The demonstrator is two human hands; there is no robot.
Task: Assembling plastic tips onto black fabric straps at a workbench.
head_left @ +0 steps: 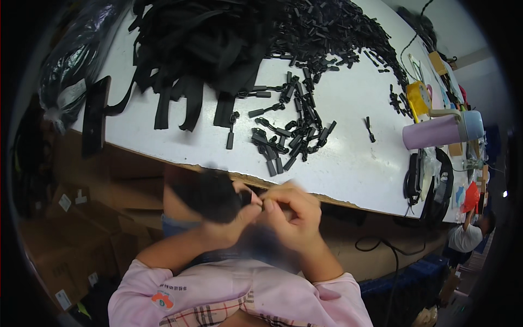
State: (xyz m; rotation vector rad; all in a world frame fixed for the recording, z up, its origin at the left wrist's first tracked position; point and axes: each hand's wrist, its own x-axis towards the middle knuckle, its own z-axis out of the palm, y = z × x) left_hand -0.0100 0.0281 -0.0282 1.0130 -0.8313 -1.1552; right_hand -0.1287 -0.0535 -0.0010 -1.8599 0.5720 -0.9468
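Plainly matte black fabric (217, 198), bunched and blurred, in the left hand (235, 224).

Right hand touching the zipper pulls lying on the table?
Apart. The head view shows bare white tabletop between the right hand and the nearest black zipper pulls.

The table (348, 174) has a smooth white top and a rough brown front edge. Black straps (201, 49) pile up at upper left of the frame, their ends trailing forward. A dense heap of small black pulls (332, 32) spreads across upper centre; a looser cluster (294, 122) lies mid-frame. One single pull (370, 129) sits apart, right of centre. A lilac bottle (433, 131) and yellow roll (418, 99) occupy the right.
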